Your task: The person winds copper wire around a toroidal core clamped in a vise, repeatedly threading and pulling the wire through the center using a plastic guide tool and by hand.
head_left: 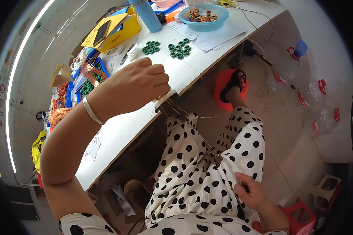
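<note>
My left hand (139, 84) is closed in a fist over the front edge of the table, a bangle on its wrist. Just under its fingers sits a small white piece (165, 98) against the edge, and what the fingers grip is hidden. Several thin wires (200, 116) hang from there toward my lap. One copper-coloured wire (212, 149) stretches down across the polka-dot trousers to my right hand (252, 192), which is pinched low over the right thigh. Green rings (179, 49) lie in two groups beyond my left hand.
On the white table (123, 125) are a blue bowl (204, 26) of copper coils, a blue bottle (147, 15), a yellow box (123, 35) and a phone (102, 32). Blue trays with copper wire stand left. Plastic bottles (323, 122), stools (300, 213) and a red basin (222, 92) are on the floor.
</note>
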`<state>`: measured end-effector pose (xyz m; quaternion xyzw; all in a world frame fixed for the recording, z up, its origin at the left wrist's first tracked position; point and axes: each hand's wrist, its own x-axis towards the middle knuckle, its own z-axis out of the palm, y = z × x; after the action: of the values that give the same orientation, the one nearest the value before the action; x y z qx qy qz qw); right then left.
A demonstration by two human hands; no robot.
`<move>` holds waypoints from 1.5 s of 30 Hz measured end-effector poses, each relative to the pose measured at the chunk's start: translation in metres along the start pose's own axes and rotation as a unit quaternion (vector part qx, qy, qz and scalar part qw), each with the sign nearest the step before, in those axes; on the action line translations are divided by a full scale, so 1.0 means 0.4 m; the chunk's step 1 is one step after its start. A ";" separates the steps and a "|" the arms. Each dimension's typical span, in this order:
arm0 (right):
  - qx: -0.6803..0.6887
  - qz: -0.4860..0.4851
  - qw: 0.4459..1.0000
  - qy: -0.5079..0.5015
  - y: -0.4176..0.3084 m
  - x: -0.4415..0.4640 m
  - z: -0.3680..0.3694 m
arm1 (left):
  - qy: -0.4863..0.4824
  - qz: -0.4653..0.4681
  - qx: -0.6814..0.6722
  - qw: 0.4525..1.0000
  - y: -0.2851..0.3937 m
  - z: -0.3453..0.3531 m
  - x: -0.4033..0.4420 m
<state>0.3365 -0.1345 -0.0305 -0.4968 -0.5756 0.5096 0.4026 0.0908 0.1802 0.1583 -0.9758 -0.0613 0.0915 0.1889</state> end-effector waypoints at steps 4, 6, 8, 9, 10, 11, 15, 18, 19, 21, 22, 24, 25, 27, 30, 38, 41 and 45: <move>-0.031 -0.010 0.999 0.002 -0.011 -0.028 -0.007 | 0.117 0.013 -0.004 0.993 0.053 0.011 -0.005; -0.060 -0.031 0.998 0.017 -0.017 -0.047 -0.008 | 0.183 0.039 -0.027 0.982 0.116 0.035 -0.001; -0.076 -0.039 0.996 0.022 -0.014 -0.088 -0.016 | 0.180 0.113 -0.032 0.977 0.183 0.084 0.000; -0.141 -0.022 0.989 0.036 -0.002 -0.126 -0.031 | 0.182 0.111 -0.032 0.976 0.193 0.078 0.011; -0.206 -0.007 0.977 0.051 0.016 -0.167 -0.049 | 0.198 0.108 -0.013 0.974 0.198 0.067 0.023; -0.261 0.044 0.962 0.065 0.049 -0.225 -0.071 | 0.212 0.106 0.006 0.971 0.202 0.053 0.034; -0.429 0.080 0.882 0.179 0.169 -0.379 -0.174 | 0.237 0.100 0.047 0.965 0.172 0.024 0.077; -0.429 0.257 0.841 0.208 0.217 -0.427 -0.220 | 0.274 0.019 0.028 0.961 0.109 0.003 0.115; -0.432 0.291 0.820 0.240 0.251 -0.441 -0.232 | 0.301 -0.052 0.001 0.952 0.077 -0.001 0.129; -0.432 0.359 0.771 0.299 0.287 -0.459 -0.239 | 0.381 -0.131 0.026 0.915 -0.007 0.005 0.131; -0.435 0.358 0.770 0.299 0.266 -0.429 -0.235 | 0.383 -0.134 0.026 0.914 -0.036 0.014 0.127; -0.380 0.332 0.813 0.291 0.218 -0.321 -0.204 | 0.395 -0.263 0.001 0.880 -0.076 0.041 0.114; -0.349 0.320 0.833 0.286 0.186 -0.256 -0.175 | 0.393 -0.265 -0.001 0.880 -0.090 0.062 0.105; -0.311 0.117 0.923 0.196 0.081 -0.095 -0.105 | 0.347 -0.362 0.003 0.865 -0.116 0.112 0.091; -0.229 -0.174 0.943 0.169 -0.047 0.171 -0.020 | 0.313 -0.424 0.000 0.850 -0.125 0.171 0.067; -0.178 -0.183 0.953 0.162 -0.185 0.466 0.092 | 0.289 -0.499 -0.016 0.817 -0.115 0.186 0.054; -0.196 -0.249 0.937 0.144 -0.178 0.441 0.107 | 0.288 -0.500 -0.016 0.817 -0.112 0.192 0.074; -0.184 -0.316 0.923 0.123 -0.163 0.421 0.131 | 0.297 -0.506 -0.036 0.809 -0.122 0.206 0.095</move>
<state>0.2446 0.0221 0.0184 -0.4136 -0.7322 0.1760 0.5117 0.1073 0.2605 0.0956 -0.7926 -0.4904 -0.3132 0.1823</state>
